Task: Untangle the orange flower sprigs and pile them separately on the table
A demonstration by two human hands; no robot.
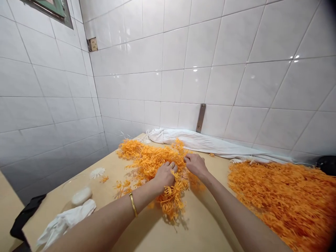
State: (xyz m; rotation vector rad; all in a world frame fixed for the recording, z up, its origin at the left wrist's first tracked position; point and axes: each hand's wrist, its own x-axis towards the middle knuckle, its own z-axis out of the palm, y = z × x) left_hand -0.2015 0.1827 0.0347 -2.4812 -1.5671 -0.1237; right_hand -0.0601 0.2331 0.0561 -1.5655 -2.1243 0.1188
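Note:
A loose heap of orange, spidery artificial flower pieces (pixel 149 159) lies in the middle of the table. My left hand (pixel 166 173), with a ring and a gold bangle at the wrist, is closed around a bunch of them. Part of that bunch hangs out below the hand toward me. Just to the right, my right hand (pixel 195 164) has its fingers curled and pinched at the heap's right side, on orange strands. Its fingertips are partly hidden, so the exact piece between them is unclear.
A larger pile of orange flower pieces (pixel 286 199) covers the table's right side. A rolled white cloth (pixel 199 140) lies along the tiled wall. At left are a white flower piece (pixel 97 172), a round white object (pixel 81 196) and a crumpled white cloth (pixel 67 220) near the table edge.

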